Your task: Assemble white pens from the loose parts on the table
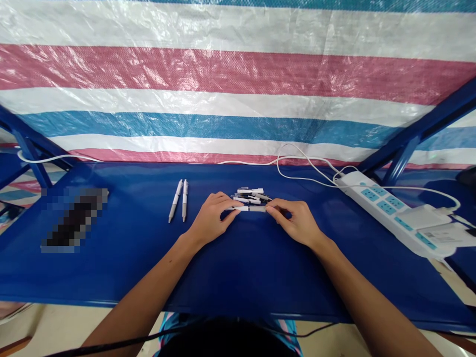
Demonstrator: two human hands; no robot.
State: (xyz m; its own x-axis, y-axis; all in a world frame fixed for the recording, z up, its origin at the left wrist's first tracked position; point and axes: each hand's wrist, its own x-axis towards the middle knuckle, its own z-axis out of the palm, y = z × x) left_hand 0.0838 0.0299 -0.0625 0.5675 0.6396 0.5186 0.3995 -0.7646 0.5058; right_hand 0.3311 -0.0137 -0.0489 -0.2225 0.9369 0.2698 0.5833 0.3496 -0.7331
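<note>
Between my two hands lies a white pen with a grey grip (253, 208), held level just above the blue table. My left hand (213, 218) pinches its white end, thumb and fingers together. At the grey end, my right hand (293, 218) grips it between thumb and forefinger. Right behind it is a small heap of white and dark pen parts (251, 194); single pieces are too small to tell apart. To the left of my left hand, two whole white-and-grey pens (185, 201) lie side by side, roughly parallel.
A white power strip (390, 213) with a plugged-in adapter sits at the right, its white cable (297, 161) looping along the back edge. A blurred dark object (76, 220) lies at the left. Blue metal struts (420, 129) and a striped plastic sheet (238, 74) bound the table (238, 277).
</note>
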